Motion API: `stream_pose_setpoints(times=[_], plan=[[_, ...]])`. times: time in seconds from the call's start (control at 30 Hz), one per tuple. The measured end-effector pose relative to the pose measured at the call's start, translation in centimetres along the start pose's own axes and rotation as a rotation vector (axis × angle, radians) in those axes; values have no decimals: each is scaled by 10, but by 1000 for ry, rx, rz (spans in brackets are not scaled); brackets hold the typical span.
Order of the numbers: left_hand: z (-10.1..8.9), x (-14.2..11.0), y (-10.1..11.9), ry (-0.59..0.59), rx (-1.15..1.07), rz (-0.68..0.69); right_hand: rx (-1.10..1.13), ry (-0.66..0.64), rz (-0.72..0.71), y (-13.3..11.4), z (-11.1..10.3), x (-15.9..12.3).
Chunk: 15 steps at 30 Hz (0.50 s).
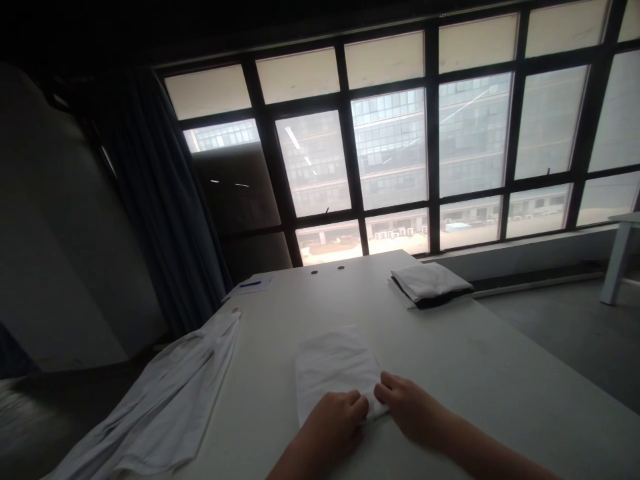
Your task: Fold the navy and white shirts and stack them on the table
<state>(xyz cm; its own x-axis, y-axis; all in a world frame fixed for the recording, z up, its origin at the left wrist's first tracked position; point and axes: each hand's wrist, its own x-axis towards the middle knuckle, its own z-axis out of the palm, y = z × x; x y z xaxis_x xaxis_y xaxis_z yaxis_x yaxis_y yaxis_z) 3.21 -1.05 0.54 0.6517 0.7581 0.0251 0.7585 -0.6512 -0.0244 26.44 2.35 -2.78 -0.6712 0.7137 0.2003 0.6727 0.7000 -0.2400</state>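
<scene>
A small folded white cloth (334, 365) lies flat on the pale table (490, 373) in front of me. My left hand (334, 421) rests on its near edge with the fingers curled and pinching the fabric. My right hand (407, 403) sits just to the right of it, fingertips closed on the cloth's near right corner. Both hands meet at that corner.
A white garment (170, 393) is spread over the table's left edge. A folded stack of white and dark clothes (430, 284) sits at the far right. A sheet of paper with a pen (250, 285) lies at the far left corner. Large windows stand behind.
</scene>
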Motion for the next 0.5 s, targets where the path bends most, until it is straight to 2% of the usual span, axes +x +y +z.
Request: stream_pose_setpoints(times=[0.23, 0.33, 0.5], plan=[[2, -4, -1, 0, -59, 16, 127, -37, -21, 15, -25, -10], [0, -5, -3, 1, -83, 48, 218, -34, -52, 16, -28, -12], [-3, -9, -7, 94, -151, 100, 278, -49, -82, 14, -29, -15]])
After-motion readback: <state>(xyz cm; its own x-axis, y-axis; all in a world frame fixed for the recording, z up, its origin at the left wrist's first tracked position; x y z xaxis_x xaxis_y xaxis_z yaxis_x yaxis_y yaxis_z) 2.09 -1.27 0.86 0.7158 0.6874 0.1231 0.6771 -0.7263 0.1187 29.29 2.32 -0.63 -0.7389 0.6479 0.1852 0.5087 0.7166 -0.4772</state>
